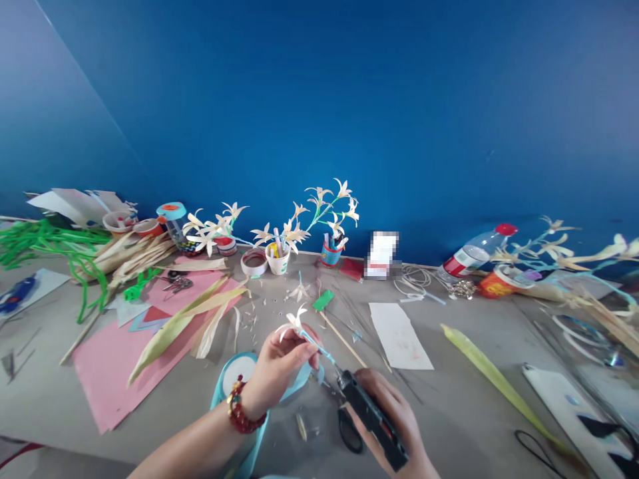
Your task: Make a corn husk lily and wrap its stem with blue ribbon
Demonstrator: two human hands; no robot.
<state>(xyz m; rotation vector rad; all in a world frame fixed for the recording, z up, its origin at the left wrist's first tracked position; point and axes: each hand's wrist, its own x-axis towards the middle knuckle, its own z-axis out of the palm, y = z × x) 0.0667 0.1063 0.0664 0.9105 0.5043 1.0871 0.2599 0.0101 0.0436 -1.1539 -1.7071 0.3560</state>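
My left hand (287, 362) pinches a husk flower (294, 320) with cream petals and a stem wrapped in light blue. The petals stick up above my fingers and the stem slants down to the right. My right hand (394, 412) is wrapped round a black glue gun (373, 416). Its narrow tip points up-left and lies close to the lower end of the stem; whether they touch I cannot tell. Black-handled scissors (349, 431) lie on the table beneath the glue gun. A light blue tape roll (229, 382) sits by my left wrist.
Pink paper (107, 372) and pale husks (172, 336) cover the left side. Finished husk flowers stand in cups (331, 254) along the blue wall. A plastic bottle (466, 259), white paper (402, 336) and a long green husk (492, 369) are on the right. Thin sticks (342, 338) lie mid-table.
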